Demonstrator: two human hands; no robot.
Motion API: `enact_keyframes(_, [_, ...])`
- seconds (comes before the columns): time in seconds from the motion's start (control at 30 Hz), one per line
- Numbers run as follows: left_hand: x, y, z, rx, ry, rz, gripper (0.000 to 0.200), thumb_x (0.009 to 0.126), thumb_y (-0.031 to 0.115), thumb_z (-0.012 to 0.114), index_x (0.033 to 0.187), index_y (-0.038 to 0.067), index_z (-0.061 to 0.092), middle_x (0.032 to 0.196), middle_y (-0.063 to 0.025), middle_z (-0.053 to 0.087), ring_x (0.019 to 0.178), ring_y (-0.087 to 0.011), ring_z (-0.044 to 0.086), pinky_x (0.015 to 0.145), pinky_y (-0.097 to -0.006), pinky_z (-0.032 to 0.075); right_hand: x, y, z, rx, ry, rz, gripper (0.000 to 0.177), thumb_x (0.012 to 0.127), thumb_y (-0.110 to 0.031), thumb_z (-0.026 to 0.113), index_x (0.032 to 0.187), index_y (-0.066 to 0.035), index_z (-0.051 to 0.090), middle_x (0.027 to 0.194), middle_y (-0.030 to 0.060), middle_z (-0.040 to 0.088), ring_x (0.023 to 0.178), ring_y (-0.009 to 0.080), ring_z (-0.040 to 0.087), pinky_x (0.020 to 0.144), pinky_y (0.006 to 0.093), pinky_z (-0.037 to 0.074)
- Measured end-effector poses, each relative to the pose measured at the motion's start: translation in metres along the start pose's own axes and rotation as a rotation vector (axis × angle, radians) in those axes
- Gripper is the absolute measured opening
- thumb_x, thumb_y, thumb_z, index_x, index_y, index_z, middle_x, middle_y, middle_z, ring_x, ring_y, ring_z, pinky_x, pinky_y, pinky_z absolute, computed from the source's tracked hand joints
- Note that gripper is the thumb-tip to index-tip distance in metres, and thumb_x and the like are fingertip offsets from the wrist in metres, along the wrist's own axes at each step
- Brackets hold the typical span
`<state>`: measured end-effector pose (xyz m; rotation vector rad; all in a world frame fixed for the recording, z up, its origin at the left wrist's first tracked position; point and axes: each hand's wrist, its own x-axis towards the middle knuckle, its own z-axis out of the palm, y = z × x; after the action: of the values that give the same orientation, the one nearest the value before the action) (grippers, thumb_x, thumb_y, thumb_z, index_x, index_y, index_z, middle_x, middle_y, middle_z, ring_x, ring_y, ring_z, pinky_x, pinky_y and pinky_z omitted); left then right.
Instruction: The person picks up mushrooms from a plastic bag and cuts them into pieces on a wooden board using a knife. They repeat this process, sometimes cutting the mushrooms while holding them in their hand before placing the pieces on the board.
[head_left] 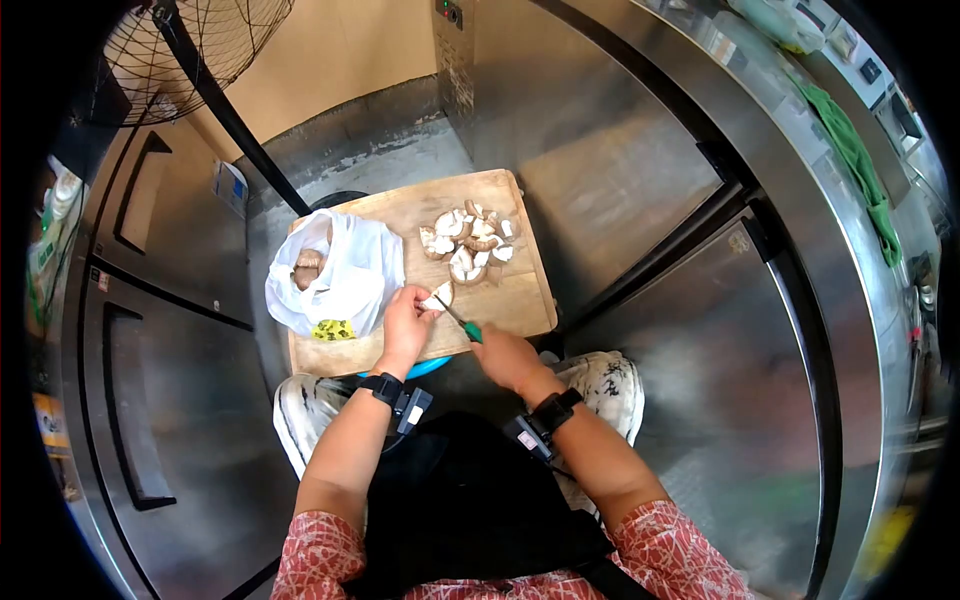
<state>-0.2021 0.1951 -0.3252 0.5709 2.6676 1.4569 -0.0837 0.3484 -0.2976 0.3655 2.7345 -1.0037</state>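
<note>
My left hand [405, 320] pinches a pale mushroom piece [438, 297] over the front part of a wooden board [510, 310]. In my right hand [508, 358] is a small knife [472, 331] with a green handle, its blade at the mushroom piece. Beyond my hands lies a pile of cut brown and white mushrooms [465, 238]. A white plastic bag [375, 260] stands open on the left of the board, with whole brown mushrooms [307, 268] inside and a yellow label on its front.
Steel cabinets [190, 400] with black handles stand at the left, and more steel doors [690, 400] at the right. A wire fan [190, 50] on a black pole rises at the upper left. Part of a blue object [430, 367] shows under the board's front edge.
</note>
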Motion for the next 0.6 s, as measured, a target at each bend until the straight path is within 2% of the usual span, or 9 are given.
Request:
enact_keyframes(0.13, [-0.002, -0.015, 0.003, -0.076, 0.052, -0.032, 0.030, 0.067, -0.003, 0.074, 0.091, 0.001, 0.056, 0.086, -0.0111, 0.057, 0.070, -0.0218, 0.059, 0.062, -0.0319, 0.049, -0.011, 0.014, -0.013, -0.007, -0.062, -0.055, 0.030, 0.089, -0.029, 0.054, 0.101, -0.001, 0.055, 0.090, 0.0228, 0.064, 0.084, 0.0411, 0.061, 0.075, 0.0486, 0.048])
enact_keyframes(0.2, [-0.003, -0.015, 0.000, -0.040, 0.067, -0.071, 0.034, 0.068, 0.001, 0.075, 0.096, 0.002, 0.057, 0.089, -0.0110, 0.057, 0.073, -0.0224, 0.059, 0.064, -0.0323, 0.049, -0.025, 0.005, -0.028, 0.025, -0.013, -0.107, 0.031, 0.089, -0.029, 0.054, 0.102, -0.001, 0.055, 0.089, 0.0234, 0.064, 0.084, 0.0420, 0.060, 0.075, 0.0492, 0.047])
enact_keyframes(0.3, [-0.008, 0.010, -0.007, 0.169, 0.024, 0.053, 0.042, 0.069, 0.007, 0.076, 0.106, 0.005, 0.056, 0.099, -0.0113, 0.055, 0.079, -0.0235, 0.058, 0.069, -0.0322, 0.050, -0.022, 0.008, -0.028, 0.175, 0.039, -0.074, 0.032, 0.089, -0.031, 0.054, 0.103, -0.002, 0.055, 0.085, 0.0241, 0.063, 0.082, 0.0434, 0.059, 0.072, 0.0501, 0.046])
enact_keyframes(0.33, [-0.007, 0.014, -0.006, 0.155, -0.038, 0.023, 0.048, 0.069, 0.014, 0.077, 0.112, 0.007, 0.055, 0.107, -0.0115, 0.052, 0.087, -0.0265, 0.057, 0.073, -0.0343, 0.049, -0.018, 0.009, -0.028, 0.244, 0.054, -0.045, 0.032, 0.089, -0.031, 0.055, 0.103, -0.003, 0.055, 0.084, 0.0243, 0.063, 0.081, 0.0439, 0.059, 0.071, 0.0504, 0.046])
enact_keyframes(0.43, [-0.005, 0.036, -0.005, 0.347, -0.056, 0.079, 0.057, 0.070, 0.026, 0.077, 0.121, 0.013, 0.055, 0.109, -0.0099, 0.052, 0.096, -0.0296, 0.056, 0.079, -0.0388, 0.048, -0.011, 0.002, -0.035, 0.360, 0.252, -0.047, 0.033, 0.088, -0.033, 0.056, 0.103, -0.003, 0.054, 0.081, 0.0245, 0.062, 0.077, 0.0439, 0.059, 0.068, 0.0507, 0.046])
enact_keyframes(0.47, [-0.003, 0.036, -0.002, 0.411, -0.053, 0.096, 0.057, 0.070, 0.028, 0.076, 0.122, 0.014, 0.056, 0.109, -0.0091, 0.052, 0.099, -0.0280, 0.055, 0.081, -0.0384, 0.048, -0.010, 0.000, -0.037, 0.368, 0.283, -0.058, 0.033, 0.088, -0.033, 0.056, 0.103, -0.004, 0.054, 0.080, 0.0243, 0.062, 0.076, 0.0435, 0.059, 0.067, 0.0505, 0.046])
enact_keyframes(0.53, [0.004, 0.030, 0.004, 0.399, -0.070, 0.123, 0.049, 0.071, 0.026, 0.076, 0.115, 0.012, 0.060, 0.106, -0.0086, 0.054, 0.095, -0.0286, 0.057, 0.078, -0.0385, 0.048, -0.008, -0.003, -0.040, 0.387, 0.340, -0.077, 0.032, 0.088, -0.033, 0.056, 0.103, -0.005, 0.054, 0.078, 0.0238, 0.062, 0.074, 0.0429, 0.060, 0.065, 0.0499, 0.046])
enact_keyframes(0.6, [0.009, 0.022, 0.010, 0.339, -0.057, 0.146, 0.044, 0.072, 0.025, 0.076, 0.110, 0.009, 0.060, 0.101, -0.0093, 0.056, 0.090, -0.0294, 0.059, 0.077, -0.0386, 0.049, -0.008, -0.003, -0.039, 0.328, 0.429, -0.144, 0.029, 0.090, -0.029, 0.056, 0.101, -0.002, 0.053, 0.073, 0.0216, 0.059, 0.067, 0.0370, 0.060, 0.060, 0.0428, 0.045])
